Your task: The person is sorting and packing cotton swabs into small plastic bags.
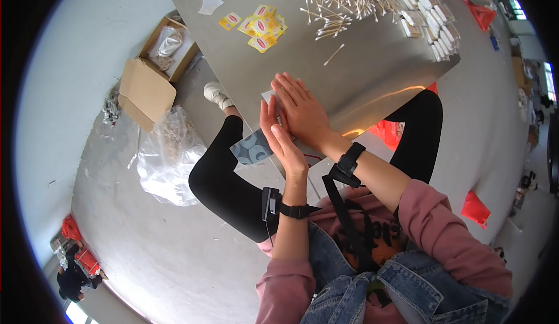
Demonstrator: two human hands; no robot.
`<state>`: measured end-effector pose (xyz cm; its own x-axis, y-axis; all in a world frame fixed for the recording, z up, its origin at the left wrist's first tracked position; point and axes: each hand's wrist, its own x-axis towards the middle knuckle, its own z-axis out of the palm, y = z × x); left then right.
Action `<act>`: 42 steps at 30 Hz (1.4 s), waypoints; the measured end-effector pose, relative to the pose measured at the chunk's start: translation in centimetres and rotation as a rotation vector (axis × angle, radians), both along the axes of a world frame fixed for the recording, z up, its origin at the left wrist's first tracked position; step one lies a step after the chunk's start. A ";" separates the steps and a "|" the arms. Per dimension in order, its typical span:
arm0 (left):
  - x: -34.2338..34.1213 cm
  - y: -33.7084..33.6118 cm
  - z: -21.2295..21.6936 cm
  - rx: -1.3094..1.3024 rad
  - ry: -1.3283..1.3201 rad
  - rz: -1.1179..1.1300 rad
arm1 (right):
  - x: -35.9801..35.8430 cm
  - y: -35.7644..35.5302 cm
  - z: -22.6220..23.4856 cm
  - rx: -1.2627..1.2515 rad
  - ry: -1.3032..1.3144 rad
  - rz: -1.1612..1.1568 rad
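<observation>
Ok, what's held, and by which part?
Seemingly a small pale item between left hand and right hand; which part is gripped can't be told.

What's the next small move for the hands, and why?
Probably ease the right hand slightly off the left hand, slowly: a small pale piece pokes out between them, partly hidden, and they sit near the edge of the table, so it might slip.
</observation>
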<state>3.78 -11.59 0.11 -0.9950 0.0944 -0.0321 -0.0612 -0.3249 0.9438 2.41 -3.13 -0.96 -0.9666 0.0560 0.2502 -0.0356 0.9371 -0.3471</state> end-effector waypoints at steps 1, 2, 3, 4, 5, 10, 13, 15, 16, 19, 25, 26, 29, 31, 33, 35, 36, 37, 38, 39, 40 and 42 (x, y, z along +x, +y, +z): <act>0.0 -0.2 0.1 0.000 0.002 0.000 | 0.0 -0.1 0.1 0.000 0.002 0.000; 0.1 -0.5 0.2 0.012 -0.007 0.032 | 0.0 -0.3 0.2 0.034 0.006 0.003; 0.3 -0.6 0.5 0.025 -0.020 0.060 | 0.1 -0.2 0.2 0.070 0.007 0.003; 0.3 -0.9 0.8 0.027 -0.021 0.057 | 0.1 -0.1 0.2 0.072 0.006 -0.001; 0.4 -1.4 1.1 0.020 -0.003 0.109 | 0.0 0.1 0.1 0.145 -0.005 -0.004; 0.2 -1.9 0.8 0.013 0.020 0.136 | -0.1 0.2 -0.4 0.124 -0.030 0.005; 0.6 -0.3 0.4 0.037 -0.012 0.107 | -0.3 -0.2 0.0 0.076 -0.016 0.012; 0.7 0.2 0.3 -0.074 0.036 0.062 | -0.1 -0.6 0.4 -0.003 -0.021 0.000; 0.4 0.1 0.0 -0.016 0.062 0.074 | -0.2 -0.6 0.5 -0.004 -0.021 0.001; 0.2 -0.3 0.6 0.057 -0.030 0.044 | -0.2 -0.3 0.1 0.014 -0.024 0.007; -2.4 -5.8 1.0 -0.903 0.208 0.360 | 0.0 0.2 0.0 0.062 -0.036 0.010; -2.9 -6.7 0.6 -0.900 0.207 0.361 | 0.0 0.3 -0.1 0.064 -0.026 0.006; -3.6 -8.2 -0.6 -1.357 0.085 0.057 | -0.3 -0.4 0.0 0.026 0.019 0.004; -3.6 -7.4 -1.3 -1.481 0.116 0.091 | -0.1 -0.8 0.1 -0.007 0.041 -0.004; -3.4 -7.3 -1.7 -1.470 0.078 0.071 | -0.2 -1.3 0.1 -0.012 0.041 0.020; -3.3 -7.6 -1.9 -1.341 0.248 0.231 | -0.3 -1.7 0.1 0.015 0.032 0.031; -3.2 -7.6 -1.4 -1.333 0.248 0.227 | -0.3 -1.5 0.0 0.050 0.021 0.028; -3.1 -7.7 -0.3 -1.209 0.314 0.098 | -0.2 -1.2 -0.2 0.055 0.018 0.022; -2.9 -7.9 0.8 -1.081 0.377 -0.029 | -0.1 -0.9 -0.3 0.053 0.014 0.011; -2.7 -8.5 1.7 -1.083 0.375 -0.027 | -0.2 -1.0 -0.3 0.045 0.013 0.007; -2.5 -9.0 2.5 -1.149 0.382 -0.169 | -0.2 -1.1 -0.2 0.044 0.013 0.009; -2.4 -9.7 2.7 -1.203 0.361 -0.328 | -0.2 -1.2 0.0 0.049 0.022 0.007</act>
<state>1.36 -21.33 2.82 -0.9013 0.4331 -0.0031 0.3412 0.7144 0.6109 2.18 -4.35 -0.95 -0.9610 0.0360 0.2740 -0.0497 0.9528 -0.2994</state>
